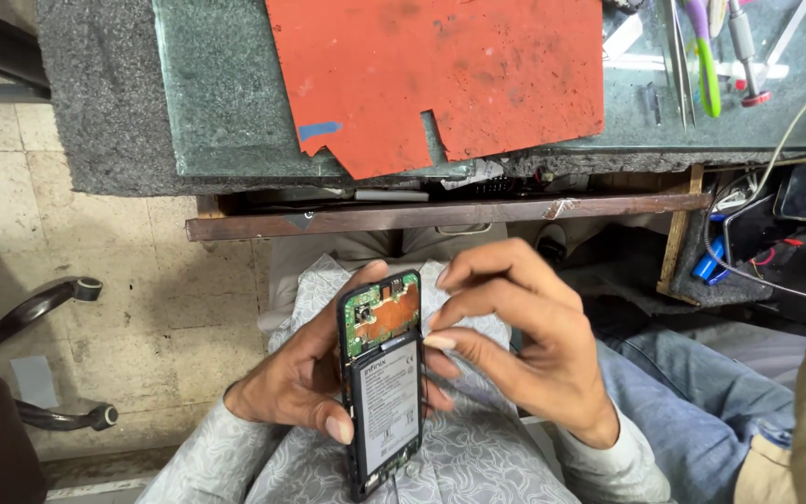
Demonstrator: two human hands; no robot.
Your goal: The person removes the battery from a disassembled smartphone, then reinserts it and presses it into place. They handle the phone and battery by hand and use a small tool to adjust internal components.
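Below the desk's (235, 140) near edge, the left hand (296, 387) gripped an opened phone (382, 383), long axis running away from the person, while the right hand's (524, 341) loosely curled, empty fingers hovered beside its battery (389, 406).

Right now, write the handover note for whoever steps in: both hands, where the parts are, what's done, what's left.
Left hand: grips the opened phone from below, over the lap, thumb on its left edge.
Right hand: empty, fingertips at the phone's right edge beside the battery.
Done: back cover is off; circuit board and battery lie exposed.
Left: battery and board remain in the frame.
Tools: tweezers and screwdriver lie on the bench beside the red mat.
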